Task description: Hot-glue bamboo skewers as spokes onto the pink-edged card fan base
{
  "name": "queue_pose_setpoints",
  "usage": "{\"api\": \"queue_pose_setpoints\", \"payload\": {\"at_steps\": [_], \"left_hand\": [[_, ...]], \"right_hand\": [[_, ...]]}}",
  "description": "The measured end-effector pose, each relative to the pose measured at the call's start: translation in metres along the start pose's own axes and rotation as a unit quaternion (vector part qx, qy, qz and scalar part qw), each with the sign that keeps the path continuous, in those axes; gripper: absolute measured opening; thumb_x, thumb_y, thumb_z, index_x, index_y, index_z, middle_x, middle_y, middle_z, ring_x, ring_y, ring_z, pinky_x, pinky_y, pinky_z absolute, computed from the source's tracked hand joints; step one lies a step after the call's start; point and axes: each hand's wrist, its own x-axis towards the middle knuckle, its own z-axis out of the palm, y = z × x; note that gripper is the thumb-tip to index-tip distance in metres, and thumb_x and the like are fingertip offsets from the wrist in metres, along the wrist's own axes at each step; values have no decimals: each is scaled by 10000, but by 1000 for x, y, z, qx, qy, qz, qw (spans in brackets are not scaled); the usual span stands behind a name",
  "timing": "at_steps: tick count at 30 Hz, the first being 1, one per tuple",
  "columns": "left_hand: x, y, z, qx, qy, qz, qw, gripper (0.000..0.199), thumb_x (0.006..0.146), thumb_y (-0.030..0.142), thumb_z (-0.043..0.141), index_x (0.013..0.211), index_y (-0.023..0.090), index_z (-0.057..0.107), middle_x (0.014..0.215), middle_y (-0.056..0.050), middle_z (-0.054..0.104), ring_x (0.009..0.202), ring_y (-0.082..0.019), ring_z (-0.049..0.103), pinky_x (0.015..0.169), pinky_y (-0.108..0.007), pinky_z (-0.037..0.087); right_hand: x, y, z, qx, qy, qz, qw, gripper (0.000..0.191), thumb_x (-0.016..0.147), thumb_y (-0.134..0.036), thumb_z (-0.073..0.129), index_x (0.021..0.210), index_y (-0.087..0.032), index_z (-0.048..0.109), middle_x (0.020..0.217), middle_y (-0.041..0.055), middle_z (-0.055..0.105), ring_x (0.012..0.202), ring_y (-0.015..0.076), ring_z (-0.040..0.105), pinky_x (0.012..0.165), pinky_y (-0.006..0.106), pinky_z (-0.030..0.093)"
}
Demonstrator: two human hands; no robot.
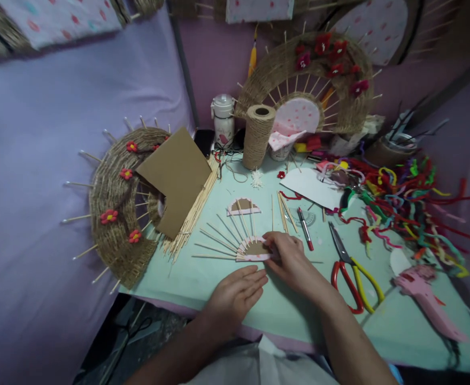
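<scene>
A small half-disc of brown cardboard (256, 249) edged in pink-and-white patterned trim lies near the front of the mint-green counter (194, 286), its right end pinched in the grip of the right hand (294, 262), while the left hand (237, 294) is open and empty just below the straight edge. Judging by the layout, the radiating work is well advanced: thin pale wooden sticks (214, 257) spread from the left and upper part of the curve, and one slim stick (317, 262) points out to the right. How completely the part under the fingers is filled cannot be told. No twine is woven through these spokes, unlike the large curved piece of coarse tan twine (108, 179) with red flowers at the left. A second trimmed cardboard half-disc (246, 205) lies behind, stick tips crossing it. Nearby are a smooth, angular tan cardboard sheet (176, 176) over a bundle of straight sticks (197, 214), a rough cone of twine (254, 139), scissors with red and yellow handles (346, 289), fuzzy multicoloured strands (415, 203) and a pink glue gun (429, 302).
</scene>
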Motion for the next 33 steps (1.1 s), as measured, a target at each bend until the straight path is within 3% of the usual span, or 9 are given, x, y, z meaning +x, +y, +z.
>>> {"api": "queue_pose_setpoints", "payload": {"at_steps": [5, 14, 18, 20, 21, 24, 27, 29, 33], "left_hand": [[-8, -7, -11, 41, -60, -13, 997, 341, 829, 234, 691, 1163, 176, 662, 1369, -152, 614, 1330, -281, 532, 1179, -462, 319], [-5, -4, 17, 129, 34, -18, 991, 405, 748, 272, 776, 1108, 173, 620, 1216, -167, 694, 1148, -256, 657, 1015, -376, 465], [-5, 0, 21, 261, 42, 18, 964, 307, 804, 283, 694, 1076, 162, 615, 1092, -135, 726, 978, -213, 705, 874, -328, 522], [-3, 10, 17, 393, 37, 92, 914, 219, 839, 280, 635, 1023, 162, 645, 1008, -112, 737, 907, -199, 704, 835, -329, 535], [-1, 19, 14, 467, 40, 148, 871, 180, 859, 271, 602, 990, 165, 663, 981, -104, 738, 901, -199, 698, 840, -339, 538], [14, 54, 5, 661, 74, 334, 667, 196, 906, 219, 514, 949, 176, 701, 1047, -104, 727, 1032, -221, 660, 959, -406, 511], [44, 94, 3, 767, 74, 378, 513, 308, 931, 163, 447, 1120, 149, 690, 1299, -136, 650, 1266, -251, 552, 1108, -476, 419], [66, 115, 8, 809, 40, 366, 458, 404, 949, 134, 396, 1283, 167, 620, 1445, -107, 549, 1397, -229, 432, 1175, -477, 345], [87, 127, 18, 846, -12, 340, 412, 512, 976, 131, 336, 1420, 321, 508, 1534, 17, 456, 1426, -164, 397, 1186, -396, 338]], "right_hand": [[-3, 4, 2, -5, 25, -5, 1000, 312, 806, -86, 486, 1066, -251, 439, 1131, 68, 631, 1063, 241, 582, 955, 451, 349], [-9, 0, 9, -19, 120, 58, 991, 260, 820, -170, 534, 1055, -248, 455, 1071, 51, 625, 987, 241, 575, 911, 418, 338], [-13, -5, 18, -12, 155, 96, 983, 259, 800, -189, 543, 1042, -245, 468, 1007, 44, 623, 931, 243, 575, 890, 416, 339], [-15, -7, 21, -9, 178, 116, 977, 243, 804, -210, 547, 1033, -246, 471, 1039, 51, 629, 945, 247, 571, 887, 412, 336], [-15, -7, 21, -8, 189, 125, 974, 237, 809, -223, 548, 1032, -248, 472, 1062, 54, 630, 962, 251, 569, 888, 411, 333], [-16, -7, 17, -2, 220, 152, 964, 223, 819, -260, 556, 1024, -251, 470, 1090, 58, 633, 1002, 261, 569, 914, 424, 316], [-14, -7, 13, 6, 238, 164, 957, 216, 809, -280, 566, 999, -252, 467, 1063, 51, 638, 1012, 266, 571, 938, 439, 300], [-13, -8, 13, 10, 242, 165, 956, 218, 804, -287, 568, 993, -253, 465, 1055, 50, 640, 1015, 269, 575, 940, 443, 297], [-12, -14, 18, 11, 243, 162, 956, 205, 813, -277, 556, 993, -251, 461, 1061, 55, 642, 990, 266, 580, 910, 431, 310]]}}
